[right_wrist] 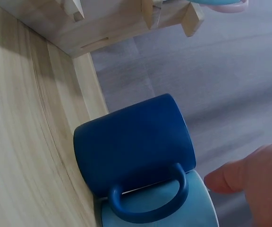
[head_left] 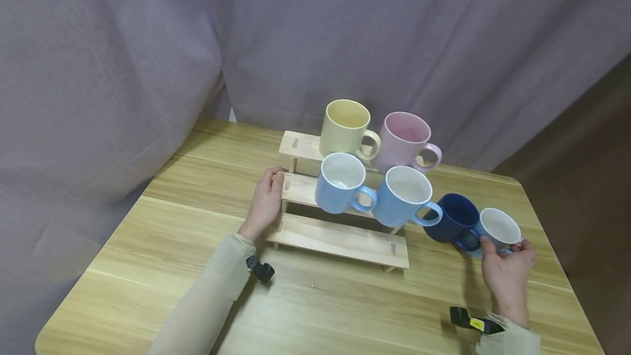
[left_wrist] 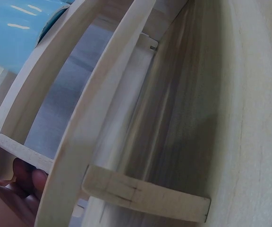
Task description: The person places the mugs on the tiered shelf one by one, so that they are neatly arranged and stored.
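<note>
My left hand (head_left: 266,201) grips the left end of the middle tier of a three-step wooden rack (head_left: 340,237). In the left wrist view its curled fingers (left_wrist: 39,182) show beneath the board. At the table's right, my right hand (head_left: 508,273) holds a light blue mug (head_left: 500,229) with a white inside, thumb at the rim and fingers by the handle. That mug stands against a dark blue mug (right_wrist: 133,146), whose handle overlaps it in the right wrist view. Most of the right fingers are hidden there; the thumb (right_wrist: 225,177) shows beside the rim.
A yellow mug (head_left: 342,130) and a pink mug (head_left: 401,147) stand on the top tier. Two light blue mugs, one left (head_left: 335,190) and one right (head_left: 396,204), occupy the middle tier. Grey curtain (head_left: 345,32) hangs behind the wooden table (head_left: 162,256).
</note>
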A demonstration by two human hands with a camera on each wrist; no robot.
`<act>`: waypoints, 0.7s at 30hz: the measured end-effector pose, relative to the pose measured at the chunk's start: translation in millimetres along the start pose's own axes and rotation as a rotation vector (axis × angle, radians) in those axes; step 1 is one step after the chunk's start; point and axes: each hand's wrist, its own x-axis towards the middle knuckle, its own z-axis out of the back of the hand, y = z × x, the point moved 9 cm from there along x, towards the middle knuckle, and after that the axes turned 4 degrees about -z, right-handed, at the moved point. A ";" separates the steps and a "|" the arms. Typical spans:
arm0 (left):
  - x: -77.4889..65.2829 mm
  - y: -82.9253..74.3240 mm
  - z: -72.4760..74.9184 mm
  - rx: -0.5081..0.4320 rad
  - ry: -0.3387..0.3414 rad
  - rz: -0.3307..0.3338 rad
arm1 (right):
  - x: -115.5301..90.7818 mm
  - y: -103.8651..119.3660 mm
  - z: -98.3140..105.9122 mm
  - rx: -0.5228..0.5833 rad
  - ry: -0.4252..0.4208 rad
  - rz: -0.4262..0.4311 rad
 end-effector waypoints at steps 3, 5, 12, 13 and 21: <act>-0.3 0.0 0.5 -0.004 -0.002 0.000 | 1.6 1.5 1.8 -0.012 -0.006 0.018; -0.4 -0.1 0.6 -0.006 0.000 0.000 | 3.4 3.0 2.1 -0.031 -0.004 0.041; -0.3 1.3 1.0 -0.003 -0.004 0.004 | 10.5 5.6 2.9 -0.050 0.009 0.115; -0.1 1.6 0.7 -0.007 -0.001 0.004 | 11.8 6.2 4.1 -0.065 0.009 0.124; 0.3 0.4 0.4 -0.013 0.009 0.002 | 20.9 4.3 2.3 -0.225 0.104 0.150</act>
